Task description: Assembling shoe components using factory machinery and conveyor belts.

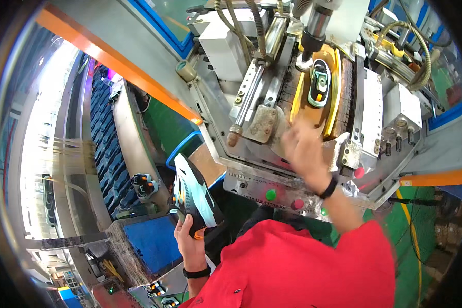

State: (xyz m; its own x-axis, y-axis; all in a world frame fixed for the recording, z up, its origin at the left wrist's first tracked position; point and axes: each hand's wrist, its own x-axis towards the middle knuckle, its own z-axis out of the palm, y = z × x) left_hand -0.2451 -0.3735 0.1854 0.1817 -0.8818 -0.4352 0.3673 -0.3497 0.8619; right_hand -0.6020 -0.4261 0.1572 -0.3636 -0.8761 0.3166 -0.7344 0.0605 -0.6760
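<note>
The left hand [189,241] grips a black-and-teal shoe [194,197] by its heel, low beside the press machine [303,102]. The right hand [304,149], blurred and seemingly open, reaches toward the shoe on the yellow mould [318,82]; fingers could get pinched.

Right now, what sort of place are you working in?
Most likely a shoe factory line: a sole-press machine clamps one shoe, the left hand holds a sneaker, and more shoes wait alongside.
</note>
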